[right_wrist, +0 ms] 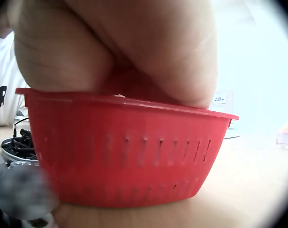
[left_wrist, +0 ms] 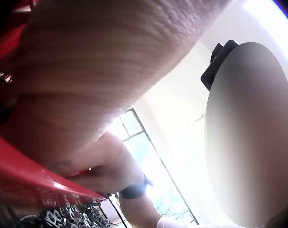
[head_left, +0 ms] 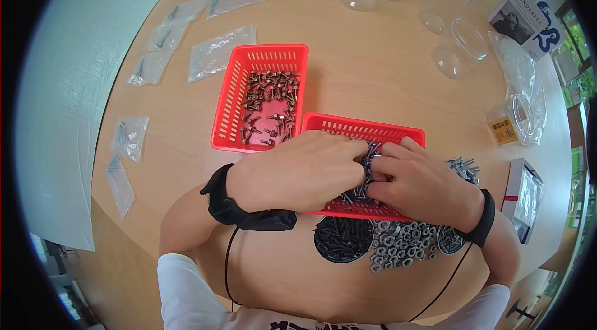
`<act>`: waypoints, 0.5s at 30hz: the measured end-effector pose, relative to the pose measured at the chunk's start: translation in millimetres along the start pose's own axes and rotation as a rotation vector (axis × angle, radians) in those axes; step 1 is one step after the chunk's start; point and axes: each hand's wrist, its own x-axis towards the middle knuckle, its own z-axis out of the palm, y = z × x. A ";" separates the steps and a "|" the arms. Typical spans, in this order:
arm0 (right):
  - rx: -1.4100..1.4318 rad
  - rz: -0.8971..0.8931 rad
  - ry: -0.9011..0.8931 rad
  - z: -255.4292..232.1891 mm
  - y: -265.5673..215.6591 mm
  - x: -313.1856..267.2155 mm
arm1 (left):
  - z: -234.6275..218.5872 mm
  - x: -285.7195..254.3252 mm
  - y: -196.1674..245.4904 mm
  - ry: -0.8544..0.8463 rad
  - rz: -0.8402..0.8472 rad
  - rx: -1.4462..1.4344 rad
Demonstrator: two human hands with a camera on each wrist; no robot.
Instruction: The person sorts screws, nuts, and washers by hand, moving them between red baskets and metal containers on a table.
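Both hands are inside the right-hand red basket (head_left: 364,123), among small silver screws (head_left: 357,194). My left hand (head_left: 305,171) reaches in from the left with its fingertips down in the screws, partly hidden. Opposite it, my right hand (head_left: 423,184) has bent fingers in the same screws; whether either hand pinches a screw cannot be told. In the right wrist view the right hand (right_wrist: 120,52) lies over the rim of the basket (right_wrist: 129,152). The left wrist view shows the left hand (left_wrist: 87,71) close up, above the basket edge (left_wrist: 34,166).
Left of the hands stands another red basket (head_left: 233,93) with bolts. Near the body are a round dish of black screws (head_left: 343,240), a heap of nuts (head_left: 401,246) and another dish of screws (head_left: 449,240). Plastic bags (head_left: 221,53) lie left; clear containers (head_left: 469,39) stand at the back right.
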 end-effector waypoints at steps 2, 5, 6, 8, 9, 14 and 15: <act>-0.006 -0.001 0.015 1.8 -0.3 0.2 | 0.1 -0.3 0.2 0.002 -0.006 0.001; -0.024 -0.023 0.073 5.3 1.8 0.5 | -3.1 1.3 -0.5 -0.014 -0.007 -0.017; -0.007 -0.021 0.093 6.6 2.3 0.5 | -3.7 1.4 0.1 -0.016 -0.008 -0.028; 0.025 -0.020 0.135 8.8 2.7 0.4 | -4.6 1.2 1.9 -0.019 -0.012 -0.045; 0.064 -0.002 0.141 9.3 2.5 0.3 | -4.7 1.1 2.3 -0.022 -0.023 -0.052; 0.192 0.034 0.286 4.1 -3.1 -5.7 | -8.3 0.5 8.6 -0.044 -0.091 -0.064; 0.211 0.050 0.333 3.2 -6.2 -8.3 | -9.1 -0.4 10.4 -0.039 -0.106 -0.070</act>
